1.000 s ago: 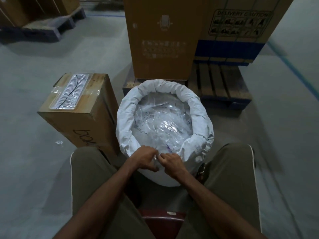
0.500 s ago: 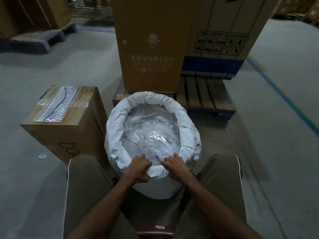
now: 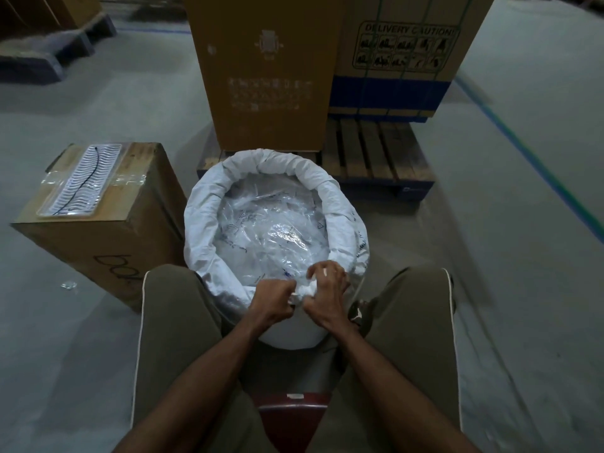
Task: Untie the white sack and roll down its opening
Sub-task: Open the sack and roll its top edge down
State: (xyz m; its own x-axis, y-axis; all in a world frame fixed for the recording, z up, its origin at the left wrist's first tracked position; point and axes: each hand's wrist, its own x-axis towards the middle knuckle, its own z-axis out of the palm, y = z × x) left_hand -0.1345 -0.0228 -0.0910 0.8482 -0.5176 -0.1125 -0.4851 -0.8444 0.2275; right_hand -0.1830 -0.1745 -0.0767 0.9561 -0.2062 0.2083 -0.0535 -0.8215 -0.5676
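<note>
The white sack (image 3: pixel 209 210) stands on the floor between my knees, its mouth open and its edge rolled outward into a thick rim all around. Inside lies crumpled clear plastic (image 3: pixel 274 230) with blue print. My left hand (image 3: pixel 273 299) and my right hand (image 3: pixel 327 289) are side by side at the near part of the rim, both shut on bunched white sack material. The right hand's fingers curl over the rim from inside. Whether a tie is still on the sack, I cannot tell.
A brown carton (image 3: pixel 98 230) with a clear plastic tray (image 3: pixel 81 181) on top stands just left of the sack. Behind it a wooden pallet (image 3: pixel 376 158) carries two tall cartons (image 3: pixel 268 70). A dark red seat (image 3: pixel 291 416) shows between my legs. Grey floor lies to the right.
Both hands, laid flat on the near rim half a second ago, have now closed and bunched up the rim material. The view has shifted slightly.
</note>
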